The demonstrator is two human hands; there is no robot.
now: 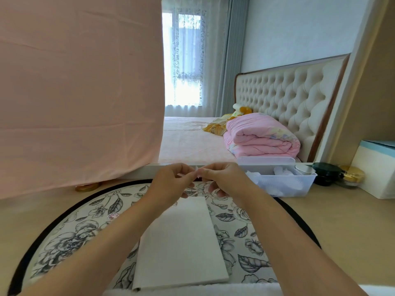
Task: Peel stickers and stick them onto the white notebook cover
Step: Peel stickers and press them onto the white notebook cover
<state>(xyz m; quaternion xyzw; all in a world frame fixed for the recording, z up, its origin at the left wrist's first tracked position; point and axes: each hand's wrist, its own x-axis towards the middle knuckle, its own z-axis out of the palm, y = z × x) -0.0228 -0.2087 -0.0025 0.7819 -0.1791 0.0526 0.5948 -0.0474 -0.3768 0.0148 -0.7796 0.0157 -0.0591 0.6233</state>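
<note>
Above the notebook's (181,242) far edge, the left hand (171,182) and right hand (222,180) each pinch a small pale sticker (197,172), fingers curled. The notebook lies flat at the middle of the mat (74,231), cover bare. Pulled unevenly, the thin piece could tear, curl onto itself or cling to a finger. No writing is legible.

no readable text, labels, brands or numbers anywhere
</note>
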